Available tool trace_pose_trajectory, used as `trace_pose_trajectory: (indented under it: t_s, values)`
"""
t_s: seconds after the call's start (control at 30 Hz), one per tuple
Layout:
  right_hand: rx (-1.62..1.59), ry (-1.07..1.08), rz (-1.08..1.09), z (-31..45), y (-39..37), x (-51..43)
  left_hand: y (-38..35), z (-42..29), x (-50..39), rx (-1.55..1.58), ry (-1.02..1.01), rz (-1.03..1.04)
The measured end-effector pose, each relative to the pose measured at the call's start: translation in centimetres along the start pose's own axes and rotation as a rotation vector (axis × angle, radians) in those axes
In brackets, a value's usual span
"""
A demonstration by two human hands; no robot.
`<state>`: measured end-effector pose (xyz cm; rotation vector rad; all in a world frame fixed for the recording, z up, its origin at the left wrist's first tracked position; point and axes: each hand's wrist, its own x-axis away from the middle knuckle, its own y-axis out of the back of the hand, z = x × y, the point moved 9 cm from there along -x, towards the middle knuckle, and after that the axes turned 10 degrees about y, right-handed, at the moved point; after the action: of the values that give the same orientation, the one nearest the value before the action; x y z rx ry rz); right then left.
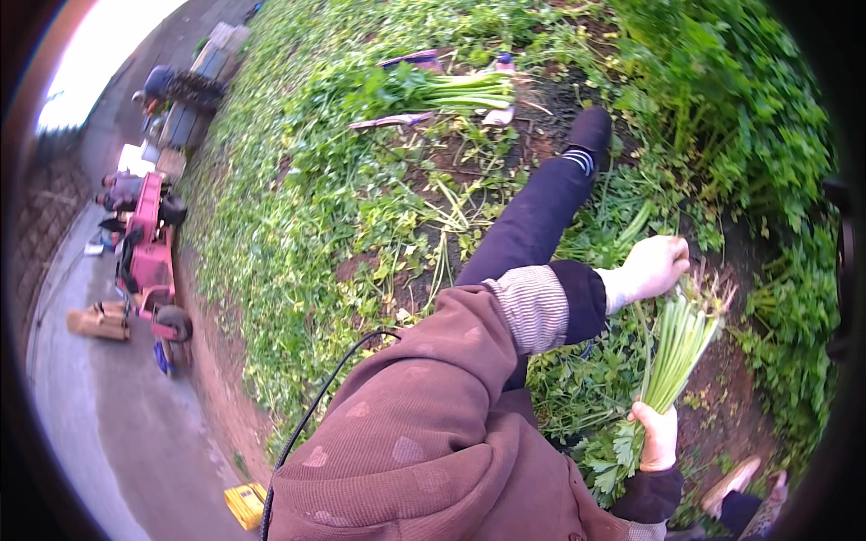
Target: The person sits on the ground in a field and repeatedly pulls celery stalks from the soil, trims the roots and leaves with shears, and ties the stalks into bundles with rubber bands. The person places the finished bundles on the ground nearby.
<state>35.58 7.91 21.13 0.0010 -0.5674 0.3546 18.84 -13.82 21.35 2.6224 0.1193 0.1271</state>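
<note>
My right hand [657, 436] grips a bunch of celery [676, 355] just above its leaves, with the roots pointing away from me. Close beside those roots is my left hand [646, 268], its fingers curled; whether something thin is pinched in them is hidden. Leafy tops of the bunch hang over my right wrist. Beyond my outstretched leg, a second celery bundle [470, 91] lies on the ground, on pink and purple strips [392, 121].
Standing celery [731, 101] grows along the right. Cut leaves and stalks [298, 223] litter the soil. A tan shoe [731, 483] shows at lower right. On the road left are a pink cargo tricycle [150, 264], people [179, 88], crates and a yellow package [245, 505].
</note>
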Motion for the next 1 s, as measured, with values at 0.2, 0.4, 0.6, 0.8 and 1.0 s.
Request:
trace_pose_trajectory:
  t_s: [0.2,0.4,0.6,0.8,1.0]
  values:
    - [0.047,0.418,-0.530,9.2,7.4,-0.4,-1.1,11.0,0.7,0.508,0.664,-0.053]
    - [0.324,0.116,-0.123,3.2,-1.1,-4.9,-8.7,3.4,3.5,1.224,0.580,0.374]
    - [0.109,0.288,-0.384,10.4,2.1,-3.9,-5.3,8.5,4.9,1.157,0.860,0.145]
    - [0.197,0.126,-0.032,5.3,-5.2,-5.0,-3.9,3.3,3.8,1.238,0.606,0.277]
    - [-0.035,0.285,-0.307,9.4,-2.8,-4.6,-2.4,7.2,7.1,1.072,0.811,0.077]
